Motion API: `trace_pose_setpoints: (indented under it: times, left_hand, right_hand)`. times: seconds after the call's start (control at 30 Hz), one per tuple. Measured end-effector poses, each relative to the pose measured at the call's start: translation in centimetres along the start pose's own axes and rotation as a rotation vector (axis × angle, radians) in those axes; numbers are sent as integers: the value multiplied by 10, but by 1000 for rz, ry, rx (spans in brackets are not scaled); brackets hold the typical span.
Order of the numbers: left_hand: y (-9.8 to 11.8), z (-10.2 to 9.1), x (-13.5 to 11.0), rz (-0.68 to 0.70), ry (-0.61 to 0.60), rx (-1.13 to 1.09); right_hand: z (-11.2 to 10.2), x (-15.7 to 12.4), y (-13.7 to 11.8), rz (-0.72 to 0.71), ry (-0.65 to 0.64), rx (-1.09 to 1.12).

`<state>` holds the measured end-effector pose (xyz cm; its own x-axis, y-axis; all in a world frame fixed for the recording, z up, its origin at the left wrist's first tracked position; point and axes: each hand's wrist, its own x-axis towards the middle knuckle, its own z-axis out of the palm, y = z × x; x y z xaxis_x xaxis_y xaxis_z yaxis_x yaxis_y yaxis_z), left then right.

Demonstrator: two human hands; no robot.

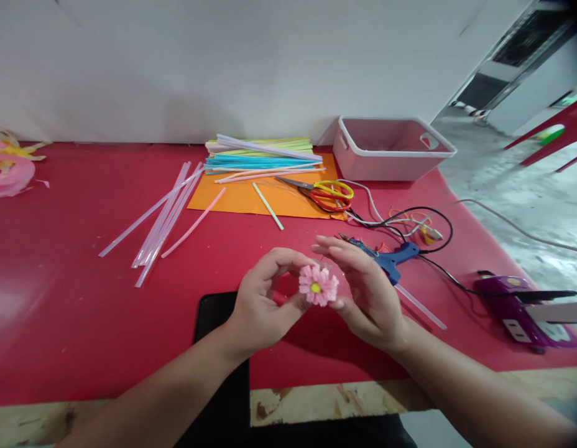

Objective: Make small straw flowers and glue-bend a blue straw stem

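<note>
Between my hands, above the red tabletop, is a small pink pipe-cleaner flower [319, 286] with a yellow centre, its face turned up toward me. My left hand [267, 298] is closed on it, thumb and index finger at the flower's left side. My right hand [370, 289] curves around the other side, thumb tip at the lower right petals and fingers stretched out above the flower, apart from the thumb. Whatever lies behind the bloom is mostly hidden. Just beyond my right hand lies a blue glue gun [395, 261] with a clear glue stick [421, 307] at its back.
Pipe cleaners [265, 155] lie on an orange envelope [214, 196] beside scissors [330, 193]. Clear glue sticks [165, 224] lie to the left, a pink bin [391, 165] at the back. Cables cross toward a purple power strip [516, 311]. A black phone-like slab [216, 308] sits under my left wrist.
</note>
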<state>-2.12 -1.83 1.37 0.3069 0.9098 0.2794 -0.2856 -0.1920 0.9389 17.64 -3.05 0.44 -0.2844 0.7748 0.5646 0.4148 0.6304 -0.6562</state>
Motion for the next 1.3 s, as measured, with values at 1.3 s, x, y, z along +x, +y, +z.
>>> trace_pose_setpoints:
  times: [1.3]
  left_hand:
    - [11,5,15,-505,189,-417]
  right_hand:
    - [0,14,23,-87,-72,-236]
